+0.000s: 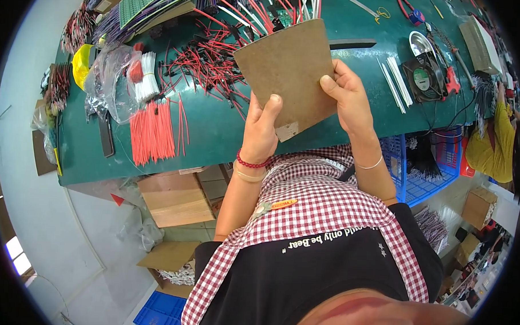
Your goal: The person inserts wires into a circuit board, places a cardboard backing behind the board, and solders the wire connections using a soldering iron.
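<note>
Electronics assembly workshop, green work surface (215, 132) strewn with red wire bundles (152, 130), cut leads, a green circuit board (142, 1), small cooling fan (426, 79), blue crates (425, 180), cardboard boxes (175, 199) underneath

The brown board (289, 69) hides the wire ends behind it and most fingers of both hands; tools at the desk's (215, 132) far right corner blur, perhaps pliers.

Brown hardboard panel (289, 66), plain and flat-faced, is up off the green workbench (215, 132), tilted, lower corner over the bench's near edge.
</note>
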A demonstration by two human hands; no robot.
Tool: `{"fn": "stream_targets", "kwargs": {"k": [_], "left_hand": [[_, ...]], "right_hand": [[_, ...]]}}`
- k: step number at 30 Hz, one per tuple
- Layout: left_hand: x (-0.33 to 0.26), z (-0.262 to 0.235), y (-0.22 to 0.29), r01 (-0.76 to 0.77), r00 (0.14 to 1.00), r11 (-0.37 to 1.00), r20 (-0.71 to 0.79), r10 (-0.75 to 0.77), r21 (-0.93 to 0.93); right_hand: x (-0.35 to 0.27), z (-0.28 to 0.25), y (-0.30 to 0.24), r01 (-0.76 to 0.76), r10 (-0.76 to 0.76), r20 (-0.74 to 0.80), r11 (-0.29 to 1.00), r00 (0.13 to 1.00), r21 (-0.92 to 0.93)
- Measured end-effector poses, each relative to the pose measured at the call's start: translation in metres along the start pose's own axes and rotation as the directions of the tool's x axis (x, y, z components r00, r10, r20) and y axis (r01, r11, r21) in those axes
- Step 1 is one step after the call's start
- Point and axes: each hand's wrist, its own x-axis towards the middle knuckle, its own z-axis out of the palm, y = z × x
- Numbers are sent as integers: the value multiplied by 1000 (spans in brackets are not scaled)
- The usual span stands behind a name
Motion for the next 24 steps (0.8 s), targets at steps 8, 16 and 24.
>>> {"fn": "stream_targets", "kwargs": {"k": [8,16,24], "left_hand": [[-14,1,16,-161,982,939,144,121,304],[-30,30,11,-562,827,306,520,213,768],[-52,34,-42,-462,877,-132,474,75,877]], "right_hand": [[3,-15,5,-98,81,118,985,990,139],[-23,-80,103,74,-183,230,907,956,414],[-66,-50,84,-186,280,-123,850,952,493]]}}
